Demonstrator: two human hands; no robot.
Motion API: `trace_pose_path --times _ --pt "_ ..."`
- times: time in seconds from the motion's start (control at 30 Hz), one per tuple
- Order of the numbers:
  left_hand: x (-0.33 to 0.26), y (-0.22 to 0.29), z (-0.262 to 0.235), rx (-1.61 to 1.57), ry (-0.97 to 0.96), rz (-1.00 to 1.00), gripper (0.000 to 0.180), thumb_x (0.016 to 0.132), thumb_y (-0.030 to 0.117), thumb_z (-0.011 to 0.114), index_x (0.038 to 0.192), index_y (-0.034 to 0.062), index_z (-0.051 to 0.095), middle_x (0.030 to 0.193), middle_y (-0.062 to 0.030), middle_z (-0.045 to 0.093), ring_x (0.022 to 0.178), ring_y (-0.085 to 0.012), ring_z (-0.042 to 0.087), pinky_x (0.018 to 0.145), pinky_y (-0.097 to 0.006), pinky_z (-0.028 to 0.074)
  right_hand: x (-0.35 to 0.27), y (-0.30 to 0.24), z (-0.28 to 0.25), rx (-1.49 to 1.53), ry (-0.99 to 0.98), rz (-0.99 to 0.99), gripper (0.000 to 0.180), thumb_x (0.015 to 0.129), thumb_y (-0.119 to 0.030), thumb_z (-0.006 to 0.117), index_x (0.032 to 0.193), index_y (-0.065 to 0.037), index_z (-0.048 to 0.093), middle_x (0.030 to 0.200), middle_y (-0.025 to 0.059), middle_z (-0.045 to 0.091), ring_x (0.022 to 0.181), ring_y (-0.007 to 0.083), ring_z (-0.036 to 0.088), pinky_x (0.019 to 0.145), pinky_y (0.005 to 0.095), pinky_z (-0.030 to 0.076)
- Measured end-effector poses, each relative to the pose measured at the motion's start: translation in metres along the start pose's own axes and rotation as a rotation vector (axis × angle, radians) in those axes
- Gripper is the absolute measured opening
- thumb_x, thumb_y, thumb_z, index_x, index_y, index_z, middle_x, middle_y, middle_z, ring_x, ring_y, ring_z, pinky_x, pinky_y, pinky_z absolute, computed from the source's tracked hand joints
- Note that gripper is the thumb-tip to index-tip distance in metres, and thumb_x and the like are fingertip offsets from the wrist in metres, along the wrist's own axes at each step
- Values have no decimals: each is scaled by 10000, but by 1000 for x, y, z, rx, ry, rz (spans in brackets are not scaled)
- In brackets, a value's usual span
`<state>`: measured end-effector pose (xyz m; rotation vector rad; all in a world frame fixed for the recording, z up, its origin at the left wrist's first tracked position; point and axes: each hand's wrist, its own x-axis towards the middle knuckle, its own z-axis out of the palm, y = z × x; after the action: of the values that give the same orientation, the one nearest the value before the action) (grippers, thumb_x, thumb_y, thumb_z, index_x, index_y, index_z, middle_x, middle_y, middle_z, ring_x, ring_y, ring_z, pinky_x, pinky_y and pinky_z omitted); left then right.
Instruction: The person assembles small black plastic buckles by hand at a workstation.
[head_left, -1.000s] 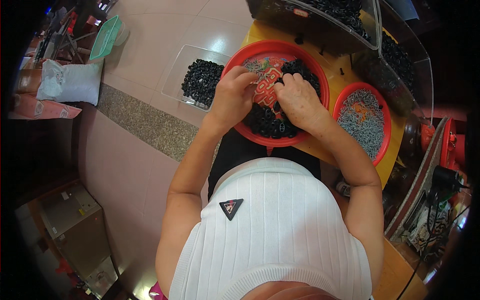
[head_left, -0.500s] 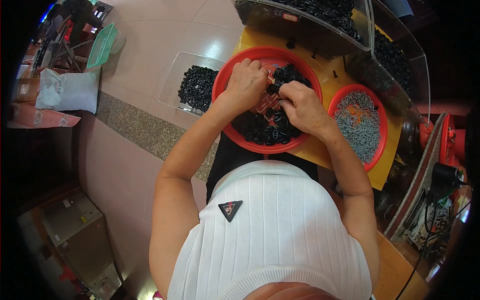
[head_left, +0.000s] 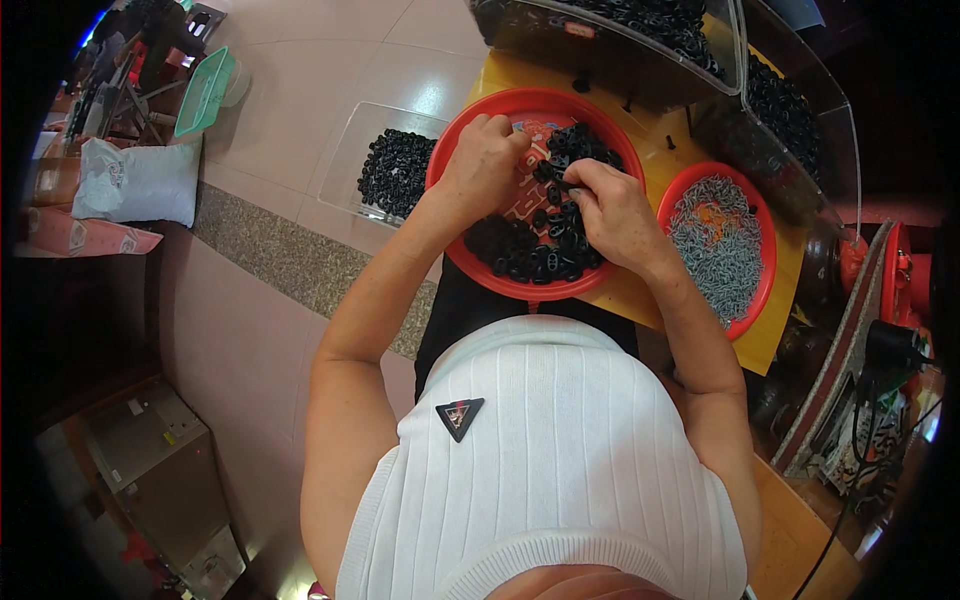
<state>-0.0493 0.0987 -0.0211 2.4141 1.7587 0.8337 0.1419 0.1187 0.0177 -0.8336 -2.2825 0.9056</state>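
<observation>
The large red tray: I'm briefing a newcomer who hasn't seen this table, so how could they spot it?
Find the yellow table. The large red tray overlaps its left side, beneath the left hand and right hand. Unlike the smaller red tray on its right, with small grey pieces, it holds many black pieces.

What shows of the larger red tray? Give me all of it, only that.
The larger red tray is round, with a raised rim, and looks like plastic. Its floor bears a pattern in red and paler tones, partly covered. It lies open side up, its right part over the yellow table; whatever supports its left is hidden. Small black parts lie heaped along its near and right sides. The left hand and right hand are over it; whether either touches it is unclear.
</observation>
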Motion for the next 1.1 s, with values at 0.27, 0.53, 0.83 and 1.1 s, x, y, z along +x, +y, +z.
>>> trace_pose_path --times 0.27,0.53,0.83,1.1 --pt "-8 3 -11 -150 271 -37 146 592 -22 588 726 36 587 727 -116 534 715 -297 526 625 -382 434 -14 -18 1 128 39 185 86 734 14 552 819 17 540 776 131 534 713 263 544 652 311 442" --pt "-21 0 -7 -445 345 -298 131 692 -46 561 797 24 597 718 -113 587 628 -245 576 565 -319 459 -25 -24 15 550 23 378 102 788 -2 546 882 31 567 784 55 593 720 111 552 653 231 452" --pt "-30 4 -14 -1024 252 -754 133 770 -24 560 895 -10 603 711 -30 595 595 -67 551 540 -186 450 -32 -26 11 673 -21 560 62 814 -23 529 865 -15 562 692 -7 532 585 49 488 510 178 409" --pt "-26 12 -24 -1069 269 -775 147 761 -29 567 907 -25 586 720 -56 597 605 -84 560 516 -191 448 -32 -27 12 721 18 582 45 810 -27 535 849 -12 552 687 11 546 576 56 507 491 177 424"
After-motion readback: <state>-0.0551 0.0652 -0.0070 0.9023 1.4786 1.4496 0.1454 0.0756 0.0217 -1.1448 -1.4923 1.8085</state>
